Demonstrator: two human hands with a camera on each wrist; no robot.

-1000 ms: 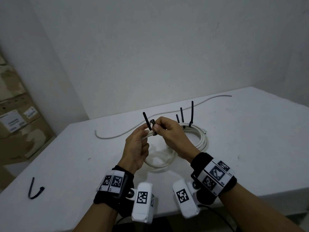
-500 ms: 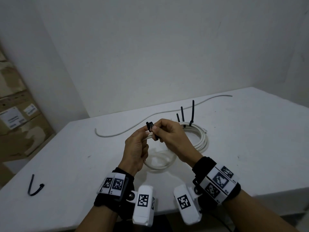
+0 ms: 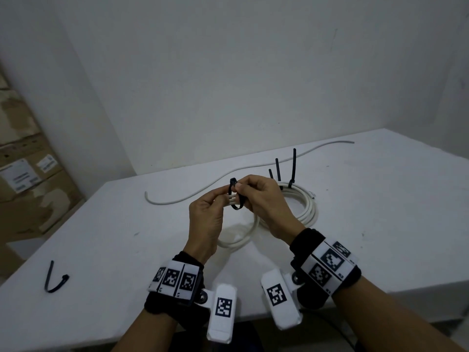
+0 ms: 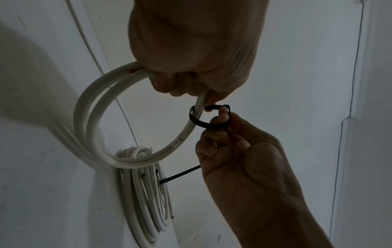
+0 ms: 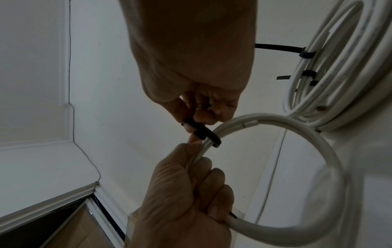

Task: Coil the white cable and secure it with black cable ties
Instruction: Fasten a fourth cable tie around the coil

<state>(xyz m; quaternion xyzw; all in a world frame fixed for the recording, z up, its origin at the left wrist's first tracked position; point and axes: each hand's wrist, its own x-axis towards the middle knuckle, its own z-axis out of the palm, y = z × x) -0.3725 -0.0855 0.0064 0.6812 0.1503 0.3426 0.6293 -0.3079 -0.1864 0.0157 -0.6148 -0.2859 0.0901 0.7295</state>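
Two hands: left [image 3: 206, 219] gripping white cable [image 3: 308, 207], right [image 3: 266, 201] pinching looped black tie [image 3: 236, 196]

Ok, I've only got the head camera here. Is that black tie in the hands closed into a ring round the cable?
Observer: Yes. The left wrist view shows the black tie as a closed ring round the lifted white cable loop, slack, with a gap inside.
Operator: How many strands run through it?
Observer: Two, it appears, lying side by side in the right wrist view.
Operator: And the left hand?
Observer: The left hand has its fingers curled round those strands, right beside the tie.
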